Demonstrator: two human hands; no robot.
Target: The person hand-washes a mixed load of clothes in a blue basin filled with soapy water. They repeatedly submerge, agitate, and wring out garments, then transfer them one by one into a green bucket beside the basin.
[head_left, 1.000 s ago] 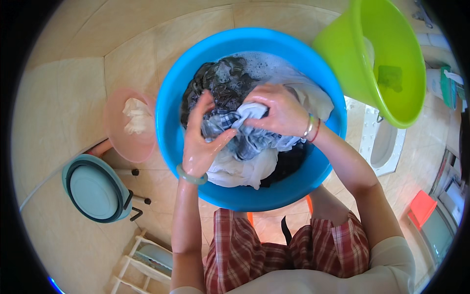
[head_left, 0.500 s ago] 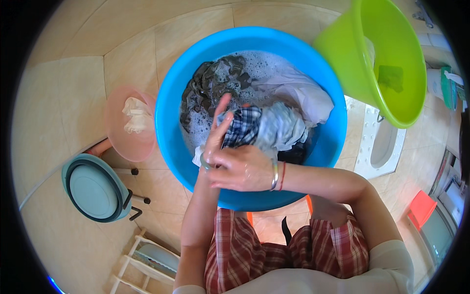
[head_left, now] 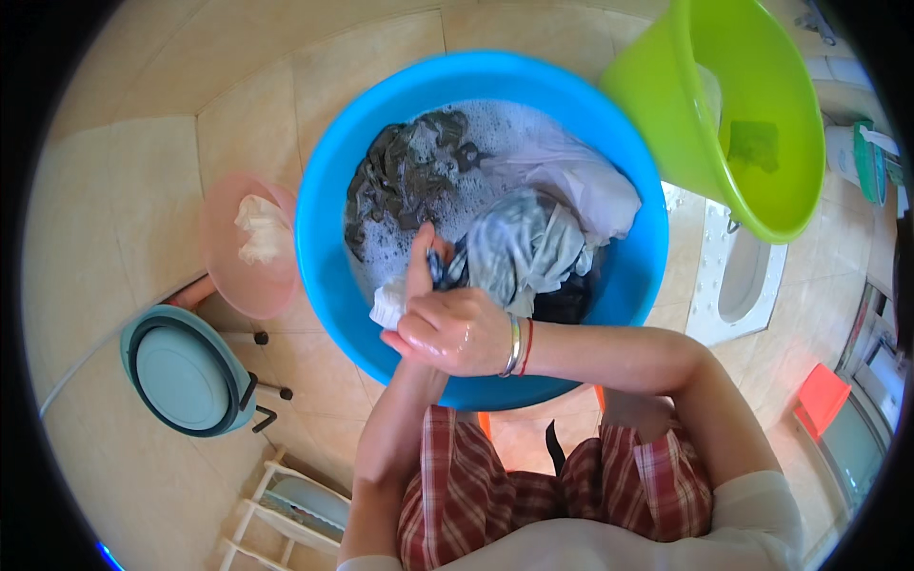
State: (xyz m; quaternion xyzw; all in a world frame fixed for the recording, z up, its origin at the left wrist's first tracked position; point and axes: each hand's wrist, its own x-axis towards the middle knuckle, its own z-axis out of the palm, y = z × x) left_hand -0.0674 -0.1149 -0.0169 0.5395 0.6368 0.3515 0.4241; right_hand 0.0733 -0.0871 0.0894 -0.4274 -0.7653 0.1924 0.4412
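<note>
Over the near left part of a blue tub [head_left: 314, 162], my left hand [head_left: 420, 268] has a bunched dark blue checked cloth [head_left: 455, 270] in its fingers, one finger standing up. My right hand [head_left: 459, 331] is closed over my left wrist and hides the green bangle there. Beside them lies a wet grey-white mottled cloth [head_left: 522, 243], which cannot be told apart for certain from the checked one. A dark olive garment [head_left: 395, 176] and a white cloth [head_left: 600, 195] soak in the suds. A black cloth [head_left: 564, 303] shows at the near right.
A tall lime-green bucket [head_left: 647, 105] stands at the far right beside a white squat toilet [head_left: 706, 295]. On the left are a pink basin [head_left: 217, 243] with pale cloth and a grey-green folding basin [head_left: 181, 371]. A wooden rack [head_left: 252, 504] stands at the near left.
My right hand has moved left and closed further over my left wrist, covering the bangle. The checked cloth has turned mostly out of sight, and more mottled cloth shows.
</note>
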